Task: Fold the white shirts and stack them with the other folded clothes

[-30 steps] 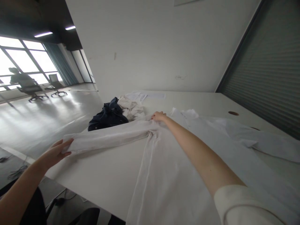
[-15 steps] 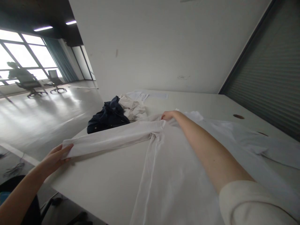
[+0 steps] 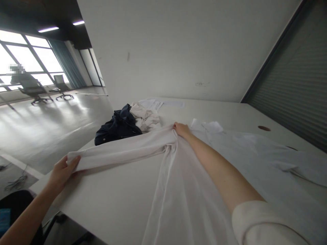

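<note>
A white long-sleeved shirt (image 3: 194,190) lies spread over the table, its collar toward the wall. One sleeve stretches left from the shoulder. My left hand (image 3: 62,170) grips that sleeve's cuff end, thumb on top and the other fingers underneath. At the shoulder seam, my right hand (image 3: 181,129) pinches the fabric and lifts it slightly, so folds run down the shirt's body. The right forearm crosses over the shirt and hides part of it. The other sleeve lies toward the right side of the table.
Behind the sleeve sit a crumpled dark navy garment (image 3: 117,126) and a cream garment (image 3: 145,117). Papers (image 3: 173,103) lie near the wall. The white table (image 3: 107,200) has a round cable hole (image 3: 264,128). A black chair (image 3: 22,200) stands at lower left; a person sits far off by the windows.
My right hand has closed on the shoulder fabric and drawn it slightly left and up, pulling folds into the shirt's body. My left hand stays on the cuff.
</note>
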`<state>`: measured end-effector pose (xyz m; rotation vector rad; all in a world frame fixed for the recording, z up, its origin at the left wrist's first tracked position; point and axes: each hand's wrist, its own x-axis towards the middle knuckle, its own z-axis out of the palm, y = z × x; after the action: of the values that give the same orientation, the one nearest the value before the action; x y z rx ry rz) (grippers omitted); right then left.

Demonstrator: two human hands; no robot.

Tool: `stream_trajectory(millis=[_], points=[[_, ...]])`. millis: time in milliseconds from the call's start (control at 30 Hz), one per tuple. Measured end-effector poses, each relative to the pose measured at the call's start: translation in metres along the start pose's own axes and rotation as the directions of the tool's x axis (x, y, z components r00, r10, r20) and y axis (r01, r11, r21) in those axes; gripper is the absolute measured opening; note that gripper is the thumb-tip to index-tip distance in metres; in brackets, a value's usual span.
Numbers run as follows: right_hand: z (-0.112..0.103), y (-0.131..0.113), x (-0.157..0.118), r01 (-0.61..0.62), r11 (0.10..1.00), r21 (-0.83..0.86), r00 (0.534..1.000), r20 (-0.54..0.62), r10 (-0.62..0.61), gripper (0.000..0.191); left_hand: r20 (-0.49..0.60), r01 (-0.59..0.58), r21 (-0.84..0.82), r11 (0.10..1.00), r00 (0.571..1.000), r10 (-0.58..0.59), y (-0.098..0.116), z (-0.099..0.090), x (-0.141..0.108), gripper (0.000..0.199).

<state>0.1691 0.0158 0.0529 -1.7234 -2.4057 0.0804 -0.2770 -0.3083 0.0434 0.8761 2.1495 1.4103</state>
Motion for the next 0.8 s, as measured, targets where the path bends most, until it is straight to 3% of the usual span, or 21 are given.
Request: stream_trajectory(millis=[133,200,267,367,467,533,600,700,800], points=[[-0.014,-0.012,-0.026,0.043,0.998,0.04,0.995,-0.09,-0.04,0.034,0.013,0.003,-0.089,0.996,1.0,-0.002,0.006,-0.002,0.0,0.046],[-0.022,-0.016,-0.048,0.154,0.986,0.068,0.985,-0.085,-0.149,0.037,0.011,-0.006,-0.11,0.994,1.0,0.007,0.007,-0.006,0.001,0.047],[-0.025,-0.019,-0.074,0.34,0.936,0.092,0.94,-0.061,-0.335,0.038,0.006,-0.023,-0.138,0.99,1.0,0.024,0.01,-0.009,0.003,0.047],[-0.018,-0.022,-0.107,0.552,0.831,0.071,0.833,-0.064,-0.549,0.026,-0.028,-0.049,-0.204,0.978,0.999,0.044,0.021,-0.009,0.009,0.04],[-0.005,-0.024,-0.121,0.524,0.85,0.056,0.849,-0.11,-0.517,0.012,-0.066,-0.005,-0.246,0.969,0.998,-0.012,0.033,0.0,0.017,0.029],[0.003,-0.025,-0.124,0.457,0.885,0.091,0.885,-0.145,-0.442,0.012,-0.078,-0.007,-0.154,0.988,0.997,-0.005,0.035,0.005,0.021,0.024],[0.011,-0.027,-0.127,0.411,0.901,0.136,0.906,-0.17,-0.388,0.014,-0.096,-0.061,0.041,0.997,0.993,0.065,0.032,0.008,0.023,0.021],[0.022,-0.031,-0.137,0.39,0.902,0.188,0.913,-0.208,-0.351,0.03,-0.086,-0.195,0.362,0.912,0.967,0.241,0.022,0.006,0.024,0.02],[0.028,-0.035,-0.149,0.412,0.889,0.198,0.904,-0.213,-0.371,0.055,-0.04,-0.268,0.506,0.82,0.942,0.333,0.013,0.002,0.026,0.022]])
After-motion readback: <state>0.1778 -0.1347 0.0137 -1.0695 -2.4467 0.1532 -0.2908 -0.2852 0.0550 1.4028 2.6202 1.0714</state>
